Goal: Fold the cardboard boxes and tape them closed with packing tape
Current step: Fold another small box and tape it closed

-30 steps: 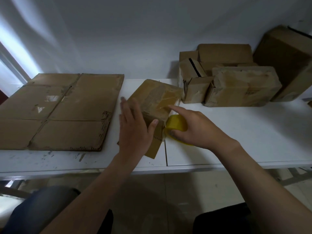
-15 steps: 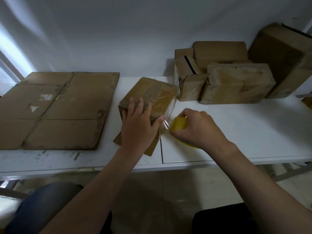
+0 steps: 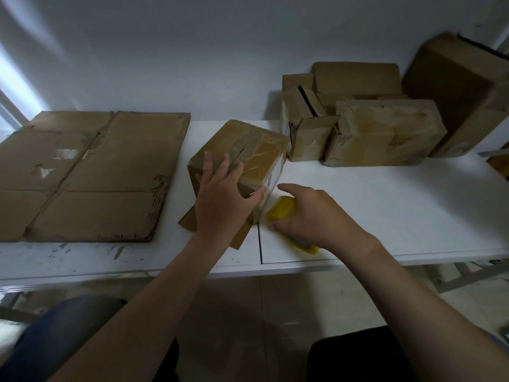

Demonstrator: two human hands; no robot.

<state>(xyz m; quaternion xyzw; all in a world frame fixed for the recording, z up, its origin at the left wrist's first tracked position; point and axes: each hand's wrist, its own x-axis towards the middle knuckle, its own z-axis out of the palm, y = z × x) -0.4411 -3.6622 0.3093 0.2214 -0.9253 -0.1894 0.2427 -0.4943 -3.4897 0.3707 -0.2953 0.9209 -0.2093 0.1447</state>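
Observation:
A small brown cardboard box (image 3: 248,150) stands on the white table (image 3: 385,205), its top seam covered with shiny clear tape. My left hand (image 3: 220,199) lies flat on the box's near top corner, thumb pressing the right edge. My right hand (image 3: 311,216) grips a yellow packing tape roll (image 3: 281,212) on the table just right of the box. A strip of clear tape (image 3: 268,188) runs from the roll up onto the box's right side. One loose flap sticks out under the box at its near corner.
A large flattened cardboard sheet (image 3: 91,175) covers the table's left part. Several folded boxes (image 3: 382,130) crowd the back right against the wall, with a bigger box (image 3: 462,95) leaning at the far right. The table's front edge runs just below my hands.
My left hand slid up from the box's near side onto its top corner. My right hand pulled the tape roll down and away from the box, stretching the strip along its right side.

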